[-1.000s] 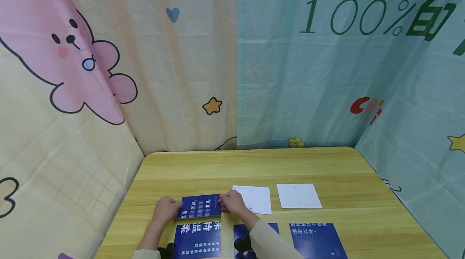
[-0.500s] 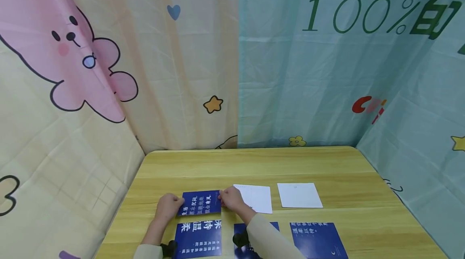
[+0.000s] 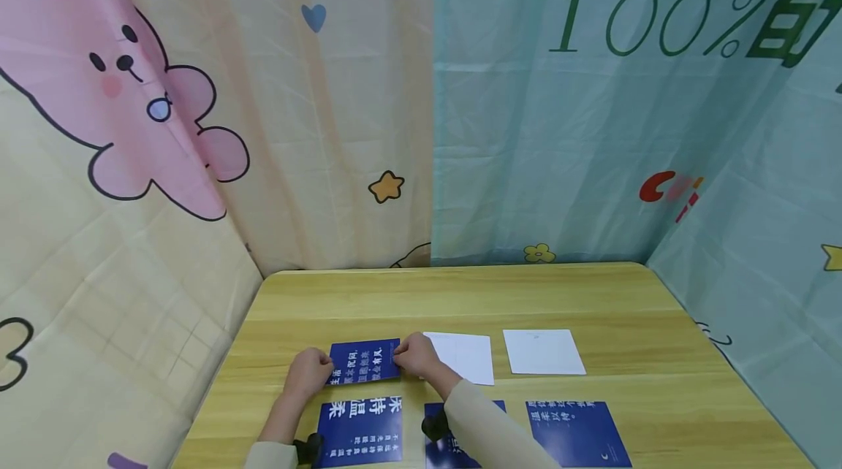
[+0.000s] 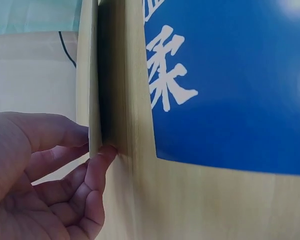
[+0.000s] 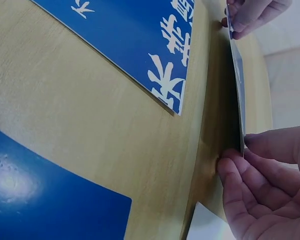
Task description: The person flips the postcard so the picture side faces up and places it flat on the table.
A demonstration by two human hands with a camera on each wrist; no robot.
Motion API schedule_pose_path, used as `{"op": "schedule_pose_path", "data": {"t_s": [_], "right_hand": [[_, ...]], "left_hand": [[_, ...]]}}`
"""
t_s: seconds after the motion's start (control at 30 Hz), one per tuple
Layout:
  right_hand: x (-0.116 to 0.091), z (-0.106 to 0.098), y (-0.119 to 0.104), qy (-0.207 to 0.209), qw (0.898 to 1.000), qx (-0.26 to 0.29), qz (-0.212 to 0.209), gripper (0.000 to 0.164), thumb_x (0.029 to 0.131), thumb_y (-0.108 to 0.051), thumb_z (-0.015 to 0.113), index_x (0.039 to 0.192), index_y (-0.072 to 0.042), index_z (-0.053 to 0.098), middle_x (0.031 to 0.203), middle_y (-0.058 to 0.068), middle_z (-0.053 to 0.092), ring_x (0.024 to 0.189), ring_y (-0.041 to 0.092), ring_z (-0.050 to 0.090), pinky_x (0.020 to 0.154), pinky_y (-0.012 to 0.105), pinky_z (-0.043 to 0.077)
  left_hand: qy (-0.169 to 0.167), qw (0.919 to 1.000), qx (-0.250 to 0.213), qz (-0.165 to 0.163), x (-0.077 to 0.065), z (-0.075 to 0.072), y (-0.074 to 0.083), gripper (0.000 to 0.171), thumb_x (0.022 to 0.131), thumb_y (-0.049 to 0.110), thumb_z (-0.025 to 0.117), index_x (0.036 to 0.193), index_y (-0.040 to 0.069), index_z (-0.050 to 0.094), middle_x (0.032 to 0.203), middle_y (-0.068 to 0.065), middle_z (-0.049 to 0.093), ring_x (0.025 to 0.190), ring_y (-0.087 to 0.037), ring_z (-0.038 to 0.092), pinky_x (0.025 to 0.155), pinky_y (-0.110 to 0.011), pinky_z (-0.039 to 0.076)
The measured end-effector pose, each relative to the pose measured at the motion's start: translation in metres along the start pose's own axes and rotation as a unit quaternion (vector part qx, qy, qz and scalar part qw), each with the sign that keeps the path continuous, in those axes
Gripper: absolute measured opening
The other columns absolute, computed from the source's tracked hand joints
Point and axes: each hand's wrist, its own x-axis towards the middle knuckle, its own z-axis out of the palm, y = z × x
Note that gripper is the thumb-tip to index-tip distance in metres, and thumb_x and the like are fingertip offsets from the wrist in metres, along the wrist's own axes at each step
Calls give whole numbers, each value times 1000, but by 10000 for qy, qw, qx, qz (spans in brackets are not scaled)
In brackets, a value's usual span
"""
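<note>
Between both hands is a blue card (image 3: 365, 361) with white lettering, raised and tilted up from the table. My left hand (image 3: 309, 372) pinches its left edge between thumb and fingers. At the opposite edge my right hand (image 3: 418, 356) pinches it the same way. Both wrist views show the card nearly edge-on, its lower edge close over the wood and a dark shadow beside it. Just nearer than it lies a second blue card (image 3: 360, 431) with large white characters. A white card (image 3: 463, 358) lies right beside the right hand, partly covered by it.
Another white card (image 3: 544, 352) lies at the back right of the wooden table (image 3: 526, 294). In the front row are a blue card (image 3: 579, 432) at right and one (image 3: 434, 451) partly under the right sleeve. Printed curtains (image 3: 342, 126) stand behind the table.
The held card has shifted slightly away from me and tilted up more, its right side a little higher. Both hands moved with it; the other cards stay put.
</note>
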Motion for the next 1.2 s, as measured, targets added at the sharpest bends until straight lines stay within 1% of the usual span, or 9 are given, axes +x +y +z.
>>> {"op": "schedule_pose_path", "data": {"t_s": [0.03,0.1,0.13,0.3,0.4,0.6,0.83,1.0,1.2], "right_hand": [[0,0,0,-30,10000,-3,22,5,75,-1,68,74,3,70,69,3,63,58,11,49,48,23,40],[0,0,0,-42,10000,-30,55,8,73,0,70,81,2,71,77,6,66,65,12,52,52,24,43],[0,0,0,-32,10000,-44,62,9,73,0,71,82,2,72,78,6,66,66,13,53,53,25,44],[-1,3,0,37,9999,-72,119,11,73,0,71,84,2,71,78,6,66,65,13,53,53,24,43],[-1,4,0,103,9999,-43,42,11,73,2,71,84,3,71,74,4,64,62,12,52,51,24,42],[0,8,6,325,9994,0,-138,13,71,2,72,83,2,72,68,0,61,60,9,49,53,22,41],[-1,10,4,427,9990,152,-18,14,71,3,72,85,3,71,71,2,62,62,11,50,54,24,43],[-3,13,0,517,9987,-7,44,16,70,4,70,86,4,71,76,6,65,62,12,51,52,23,42],[-5,16,-4,656,9972,-330,-118,18,67,8,64,83,5,70,81,11,67,66,16,57,52,24,44]], "left_hand": [[-10,10000,18,10,0,0,-1,14,76,-1,58,64,-2,64,58,-3,55,47,-12,42,43,-26,33],[-19,10000,42,23,0,-1,-2,9,76,-1,60,75,-5,68,67,-7,61,52,-14,47,46,-27,37],[-29,10000,32,-14,0,-1,-2,9,76,-1,60,78,-6,68,70,-9,62,54,-15,48,47,-27,38],[-99,9998,-125,-141,-1,-2,-2,10,78,-1,62,82,-7,68,75,-12,64,57,-16,51,49,-29,41],[-133,9993,-269,-212,-1,-2,-3,11,79,-2,61,84,-9,68,76,-13,64,57,-15,51,49,-29,42],[-54,9975,-510,-490,-1,-2,-8,9,80,0,64,85,-7,69,77,-12,64,59,-15,53,49,-28,42],[23,9971,-506,-561,2,-1,-11,6,79,-1,67,82,-5,69,78,-13,65,63,-17,56,53,-29,44],[99,9971,-442,-615,2,0,-10,5,77,-2,68,80,-5,69,75,-12,65,63,-18,57,54,-31,46],[161,9969,-375,-667,0,1,-6,4,77,-3,67,80,-6,68,75,-14,64,64,-21,58,54,-33,47]]}}
